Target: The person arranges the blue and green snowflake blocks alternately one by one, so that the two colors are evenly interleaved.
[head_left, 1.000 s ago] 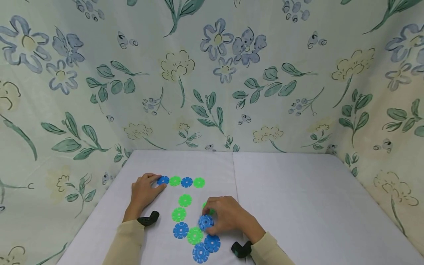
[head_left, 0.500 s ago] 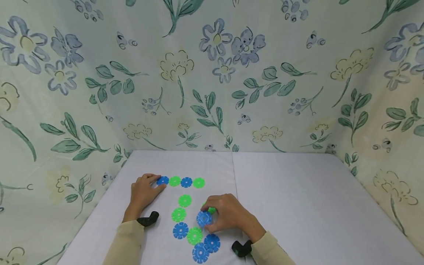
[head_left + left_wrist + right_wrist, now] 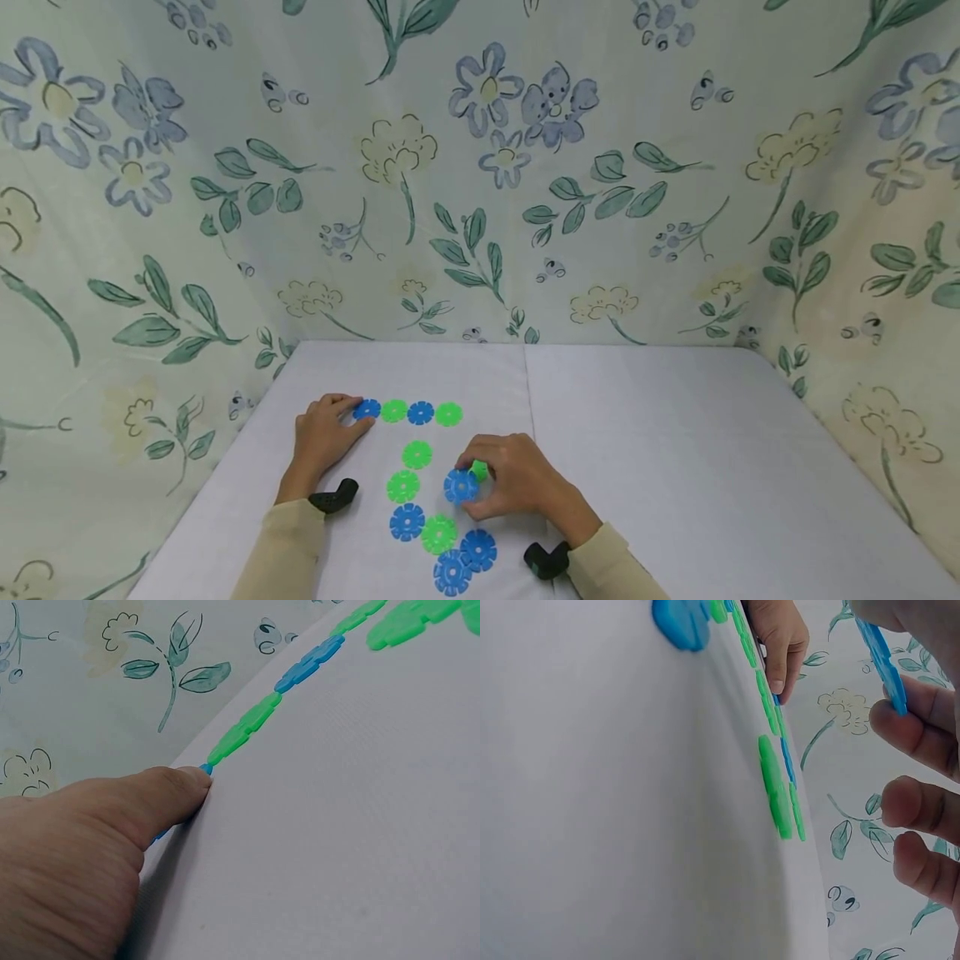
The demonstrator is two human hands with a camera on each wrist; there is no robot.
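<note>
Between the thumb and fingers of my right hand (image 3: 521,479) is a blue notched plastic disc (image 3: 461,487), pinched by its edges. The right wrist view shows this disc edge-on, raised above the cloth. At the far left, my left hand (image 3: 322,433) grips another blue disc (image 3: 367,408) flat on the table, thumb and fingers at its edge. That disc begins a row with a green disc (image 3: 393,411), a blue disc (image 3: 421,412) and a green end disc (image 3: 448,414), each lying against its neighbour. One more green disc (image 3: 478,471) is partly hidden behind my right hand.
Nearer me lie loose discs: a green one (image 3: 417,454), a second green one (image 3: 402,486), a blue one (image 3: 407,522) and a green one (image 3: 439,534). Two blue discs overlap, the lower-left one (image 3: 452,572) against its neighbour (image 3: 478,550). Floral cloth (image 3: 480,250) rises behind the white table (image 3: 660,450).
My right hand has moved slightly away from me, carrying the blue disc towards the row. My left hand stays on its disc. The row and the loose discs have kept their places.
</note>
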